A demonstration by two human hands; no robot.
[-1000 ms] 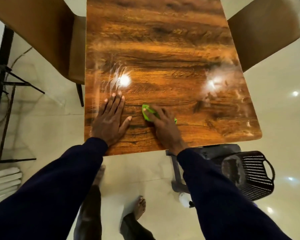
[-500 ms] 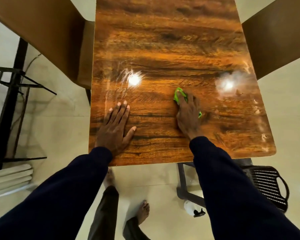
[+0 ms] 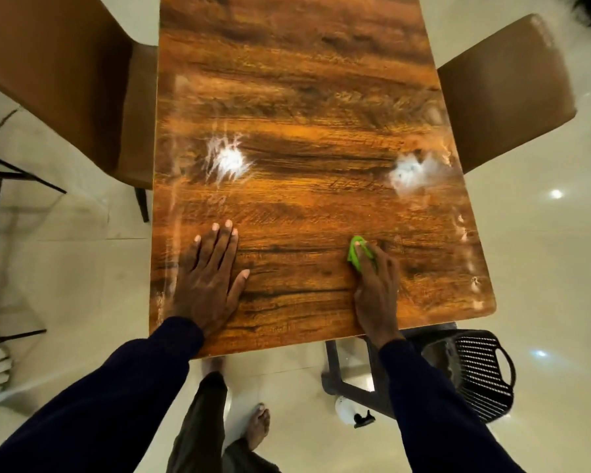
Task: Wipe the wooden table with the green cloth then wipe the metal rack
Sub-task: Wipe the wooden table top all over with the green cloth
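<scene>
The glossy wooden table (image 3: 304, 97) fills the middle of the head view, with two bright light reflections and wet smears on it. My right hand (image 3: 376, 288) presses the small green cloth (image 3: 356, 252) flat on the near right part of the tabletop; only the cloth's left end shows past my fingers. My left hand (image 3: 209, 281) lies flat on the near left part, fingers spread, holding nothing. Thin black metal rack bars (image 3: 0, 175) show at the left edge of the view.
Brown padded chairs stand at the table's left (image 3: 65, 80) and right (image 3: 505, 90). Below the near right corner sit a black perforated basket (image 3: 481, 373), a grey frame (image 3: 352, 387) and a white spray bottle (image 3: 347, 409) on the shiny floor. My bare feet are under the near edge.
My right hand slid the green cloth from the near middle rightward and away, then back toward the near right edge. My left hand stayed flat in place.
</scene>
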